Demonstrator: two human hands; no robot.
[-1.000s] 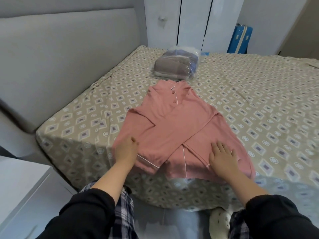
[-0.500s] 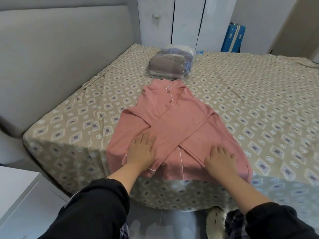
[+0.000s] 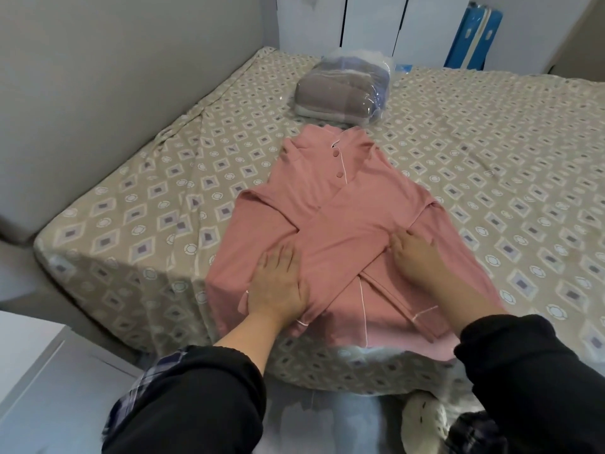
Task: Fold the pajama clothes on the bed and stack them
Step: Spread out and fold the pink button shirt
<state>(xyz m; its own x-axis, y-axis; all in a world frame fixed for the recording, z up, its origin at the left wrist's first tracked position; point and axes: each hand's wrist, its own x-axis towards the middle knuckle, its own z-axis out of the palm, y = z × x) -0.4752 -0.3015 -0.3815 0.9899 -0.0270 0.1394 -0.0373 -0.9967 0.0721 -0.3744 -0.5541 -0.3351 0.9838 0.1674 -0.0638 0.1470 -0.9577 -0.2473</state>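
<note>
Now right hand (image 3: 415, 257) higher on shirt (image 3: 353, 204)

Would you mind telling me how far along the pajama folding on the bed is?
Done: the pink pajama top lies flat on the bed, its sleeves crossed over the front. In hand: the left hand and right hand press flat on it. Left: the top is not yet folded up, and no stack shows; only a plastic-wrapped bundle sits beyond the collar.

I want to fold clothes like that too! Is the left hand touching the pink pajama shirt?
Touching. The head view shows the left hand lying flat, palm down, on the pink pajama shirt, pressing a crossed sleeve onto the bed.
</note>
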